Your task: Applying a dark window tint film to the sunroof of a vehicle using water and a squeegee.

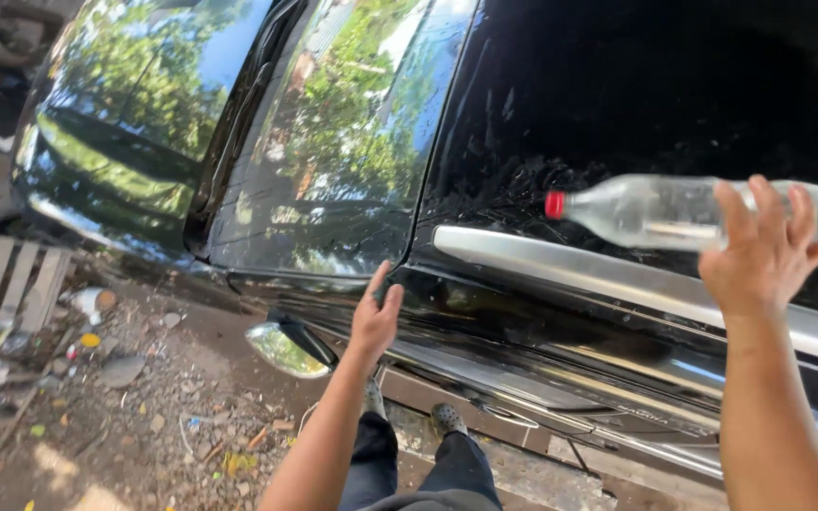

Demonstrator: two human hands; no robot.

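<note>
Outdoors — left hand (pixel 374 322) flat on black car (pixel 617 104); right hand (pixel 769 248) spread behind bottle (pixel 674 210).

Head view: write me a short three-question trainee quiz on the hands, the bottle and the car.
1. True or false: the left hand rests on the black car.
2. What colour is the cap of the clear plastic bottle? A green, B red, C white.
3. Which hand has its fingers spread open at the bottle?

Key:
1. True; it touches the roof edge by the windscreen.
2. B.
3. The right hand; whether it grips the bottle cannot be told.
</note>
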